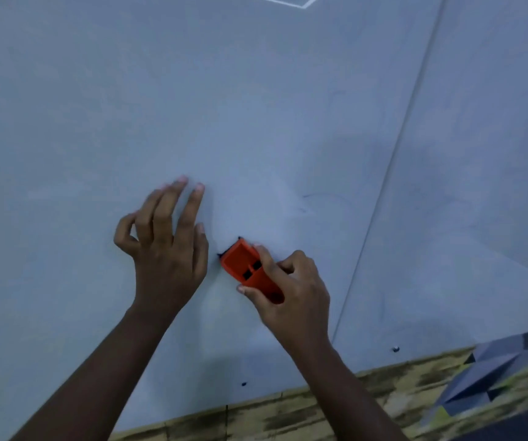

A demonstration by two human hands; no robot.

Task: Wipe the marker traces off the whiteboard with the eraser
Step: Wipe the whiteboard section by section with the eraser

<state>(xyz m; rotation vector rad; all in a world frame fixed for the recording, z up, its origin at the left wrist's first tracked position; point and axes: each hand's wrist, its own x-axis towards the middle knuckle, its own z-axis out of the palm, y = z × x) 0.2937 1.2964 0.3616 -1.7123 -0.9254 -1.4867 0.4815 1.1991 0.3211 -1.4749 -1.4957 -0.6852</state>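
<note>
Left hand (pixel 164 246): raised in front of the whiteboard (pixel 256 106), fingers spread and loosely straight, the little finger curled inward; it holds nothing. Whether the fingertips touch the board cannot be told.
Left forearm: comes up bare from the lower left corner, angled toward the middle of the board.
Eraser (pixel 249 270): orange plastic body with two dark slots on its back, lying against the board just right of the left hand, its dark felt edge showing at the upper left end.
Right hand (pixel 291 288): clamped on the eraser, thumb along its lower side, fingers curled over its upper side, pressing it to the board.
Marker traces (pixel 315 198): faint thin dark lines on the board, up and to the right of the eraser.
Board seam (pixel 399 173): a thin line running from upper right down to the lower edge.
Wall below the board (pixel 288 415): yellowish brick pattern.
</note>
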